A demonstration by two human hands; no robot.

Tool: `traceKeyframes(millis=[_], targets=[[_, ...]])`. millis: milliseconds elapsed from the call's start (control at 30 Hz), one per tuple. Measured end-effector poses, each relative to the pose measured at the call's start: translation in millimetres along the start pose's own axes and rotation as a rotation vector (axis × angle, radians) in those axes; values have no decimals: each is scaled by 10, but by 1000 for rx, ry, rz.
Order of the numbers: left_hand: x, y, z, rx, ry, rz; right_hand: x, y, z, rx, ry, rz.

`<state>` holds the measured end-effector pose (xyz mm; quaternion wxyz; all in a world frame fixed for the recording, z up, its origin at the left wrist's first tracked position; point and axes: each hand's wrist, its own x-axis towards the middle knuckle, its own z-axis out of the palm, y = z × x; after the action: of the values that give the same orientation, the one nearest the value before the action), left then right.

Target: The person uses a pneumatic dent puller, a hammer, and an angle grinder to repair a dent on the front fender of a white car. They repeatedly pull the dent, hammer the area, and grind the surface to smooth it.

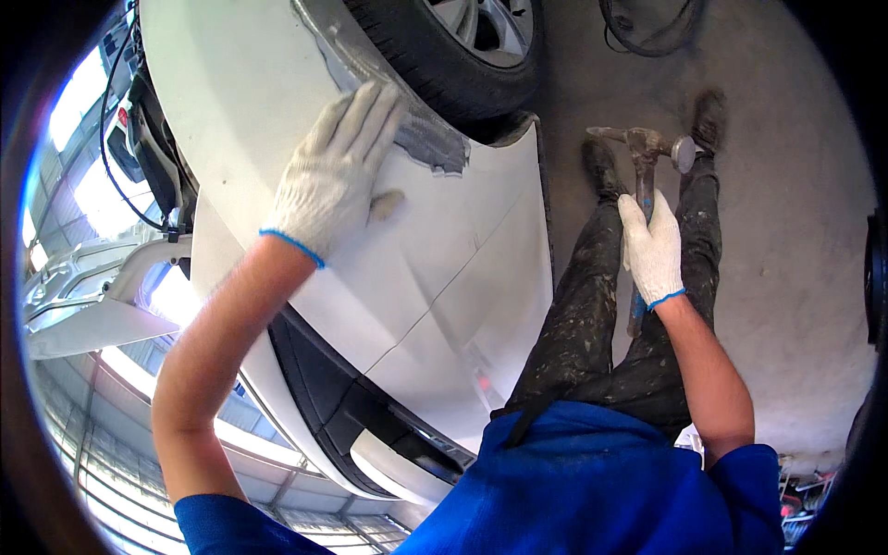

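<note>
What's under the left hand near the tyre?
The left hand is over the white panel, its fingertips by the grey patch near the tyre. Whatever lies directly beneath palm and fingers is covered.

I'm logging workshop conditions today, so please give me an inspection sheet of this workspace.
Surface: white car panel with a ragged-edged grey patch by the wheel arch.
Job's things: hammer, head pointing away from the wearer.
Clutter: small mixed items at lower right, too small to identify.
Hands: left hand, gloved, laid on the panel by the patch; right hand, gloved, gripping the hammer's handle.
Cables: black cable at left; dark coil on the floor.
Surroundings: tyre beside the panel.
</note>
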<state>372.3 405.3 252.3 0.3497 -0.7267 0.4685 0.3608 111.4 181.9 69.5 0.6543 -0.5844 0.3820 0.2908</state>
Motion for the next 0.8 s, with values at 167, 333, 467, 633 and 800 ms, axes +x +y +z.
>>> traceKeyframes(millis=[167,333,467,633,800], targets=[[-320,89,25,-50,-78,18,-12,-46,-26,47,-19,109],[-473,82,-30,-91,-156,20,17,44,-56,22,2,18],[-223,35,-50,-27,-98,19,22,-19,-63,54,-2,84],[-91,30,-22,28,-54,11,27,10,-104,16,16,36],[-305,57,-53,1,-97,0,-11,-87,-131,109,-11,183]])
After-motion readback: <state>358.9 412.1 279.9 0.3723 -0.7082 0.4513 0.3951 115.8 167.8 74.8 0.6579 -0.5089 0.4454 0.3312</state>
